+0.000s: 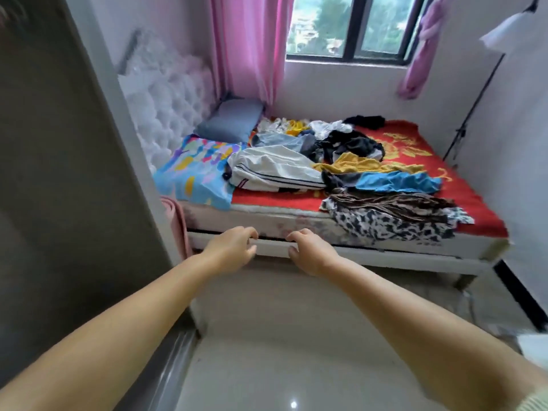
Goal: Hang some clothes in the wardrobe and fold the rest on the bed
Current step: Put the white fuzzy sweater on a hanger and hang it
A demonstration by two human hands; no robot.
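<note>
A heap of loose clothes lies across the bed (480, 215), which has a red cover. Nearest me is a black-and-white patterned garment (394, 223) hanging over the bed's edge, with a brown striped piece (391, 204) on top. Behind them lie a blue garment (397, 182), a yellow one (355, 164), a white one with dark stripes (275, 167) and dark clothes (347, 143). My left hand (231, 247) and my right hand (311, 250) reach forward in front of the bed frame, fingers loosely curled, holding nothing. The wardrobe's grey side panel (59, 173) stands at my left.
A blue patterned pillow (192, 170) and a grey pillow (231, 120) lie at the bed's head by a white tufted headboard (166, 105). Pink curtains (246, 46) flank the window (353, 25). A light stand (474, 108) rises at the right. Glossy tiled floor (296, 336) lies below.
</note>
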